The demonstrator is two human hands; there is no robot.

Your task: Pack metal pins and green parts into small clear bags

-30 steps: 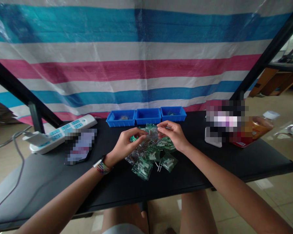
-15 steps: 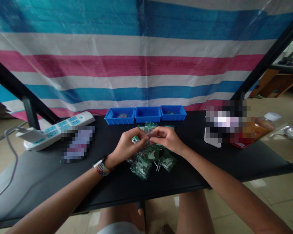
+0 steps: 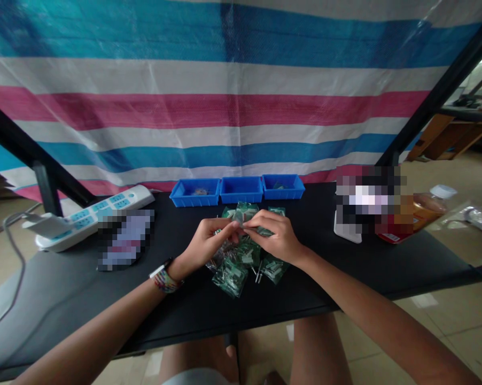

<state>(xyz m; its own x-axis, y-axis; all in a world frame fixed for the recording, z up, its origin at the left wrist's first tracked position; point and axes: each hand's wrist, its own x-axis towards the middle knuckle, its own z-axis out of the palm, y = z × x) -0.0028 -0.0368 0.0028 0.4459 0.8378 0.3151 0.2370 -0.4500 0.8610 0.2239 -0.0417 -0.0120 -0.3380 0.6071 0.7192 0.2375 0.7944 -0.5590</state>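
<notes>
My left hand [image 3: 212, 239] and my right hand [image 3: 276, 235] meet over a pile of small green plastic packets [image 3: 230, 276]. Between their pinched fingertips is a small translucent plastic bag [image 3: 239, 217], partly covered by the fingers; what is in it is too small to tell. The packets lie flat and overlapping, with pale slim pieces showing through the film. Two thin metal pins [image 3: 258, 276] lie loose at the pile's near edge. A beaded bracelet and a band circle my left wrist.
Three blue bins [image 3: 241, 190] stand in a row behind the pile; small parts show in the left and right ones. A power strip [image 3: 92, 216] and a blurred flat item [image 3: 126, 240] lie left. At right are a white object [image 3: 347, 227] and a bottle [image 3: 431, 206].
The fingers have shifted slightly on the small bag, and more of it shows above the left thumb. My right fingers now reach more toward the left. The view has moved a little.
</notes>
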